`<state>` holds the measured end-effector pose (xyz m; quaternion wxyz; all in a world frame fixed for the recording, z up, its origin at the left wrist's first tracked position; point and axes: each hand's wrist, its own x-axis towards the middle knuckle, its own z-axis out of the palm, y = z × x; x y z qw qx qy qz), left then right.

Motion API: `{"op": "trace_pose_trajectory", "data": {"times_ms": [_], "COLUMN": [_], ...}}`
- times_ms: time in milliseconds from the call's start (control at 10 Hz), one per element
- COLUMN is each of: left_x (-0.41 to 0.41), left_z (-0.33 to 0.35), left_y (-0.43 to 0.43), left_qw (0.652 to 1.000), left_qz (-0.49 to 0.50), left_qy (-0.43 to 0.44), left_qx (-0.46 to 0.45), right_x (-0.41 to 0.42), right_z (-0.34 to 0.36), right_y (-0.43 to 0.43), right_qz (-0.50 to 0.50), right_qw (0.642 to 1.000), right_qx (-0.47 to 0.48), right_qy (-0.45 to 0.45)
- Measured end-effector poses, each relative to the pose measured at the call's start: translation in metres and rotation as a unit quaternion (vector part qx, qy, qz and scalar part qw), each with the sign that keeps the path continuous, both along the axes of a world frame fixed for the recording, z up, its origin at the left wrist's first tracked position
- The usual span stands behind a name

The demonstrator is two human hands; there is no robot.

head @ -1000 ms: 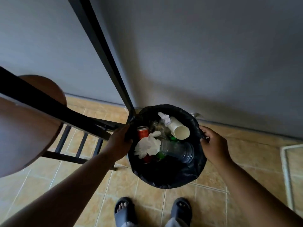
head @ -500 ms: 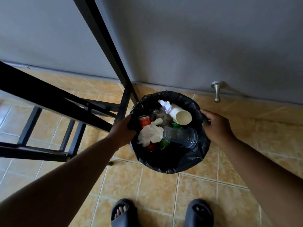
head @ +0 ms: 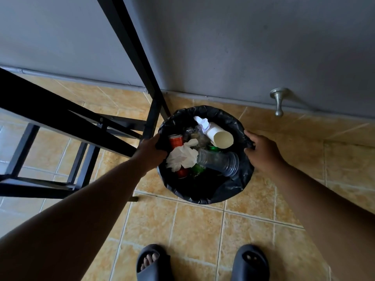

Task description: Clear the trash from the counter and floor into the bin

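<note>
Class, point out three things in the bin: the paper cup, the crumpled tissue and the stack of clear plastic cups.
paper cup (head: 219, 134): head view, on its white side wall.
crumpled tissue (head: 182, 157): head view, on the middle of the wad.
stack of clear plastic cups (head: 218, 160): head view, on the ribbed side of the stack.

Setting judged domestic interior, room type not determinable. Floor laid in tan ceramic tiles (head: 198, 226) with pale grout; plain grey wall (head: 243, 47) met at baseboard. Metal doorstop (head: 278, 102) mounted low on wall. Black metal furniture frame (head: 60, 118) seen at left. Small bin (head: 229, 191) lined with black bag, household waste noted inside: drink cans, tissue, plastic cups. Slide sandals (head: 251, 262) worn on feet.
</note>
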<state>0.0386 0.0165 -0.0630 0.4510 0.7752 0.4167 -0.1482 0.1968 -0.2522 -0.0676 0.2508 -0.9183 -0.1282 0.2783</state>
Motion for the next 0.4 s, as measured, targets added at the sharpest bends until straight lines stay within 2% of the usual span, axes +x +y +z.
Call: {"op": "trace_pose_trajectory", "data": {"times_ms": [200,300,400], "left_x": [0.002,0.004,0.005], "left_z": [0.006,0.019,0.043], "left_y": [0.001,-0.001,-0.004], "left_qw": [0.999,0.997,0.993], "left_qz": [-0.03,-0.063,-0.097], "left_qy": [0.017,0.011,0.011], "left_qx": [0.0,0.032,0.059], "right_x": [-0.001,-0.002,-0.004], "right_z": [0.005,0.019,0.046], "right_y": [0.007,0.011,0.012], "right_qz": [0.008,0.033,0.036], "right_qw": [0.999,0.998,0.998], "right_qx": [-0.03,-0.056,-0.042], "right_qy": [0.019,0.001,-0.031]}}
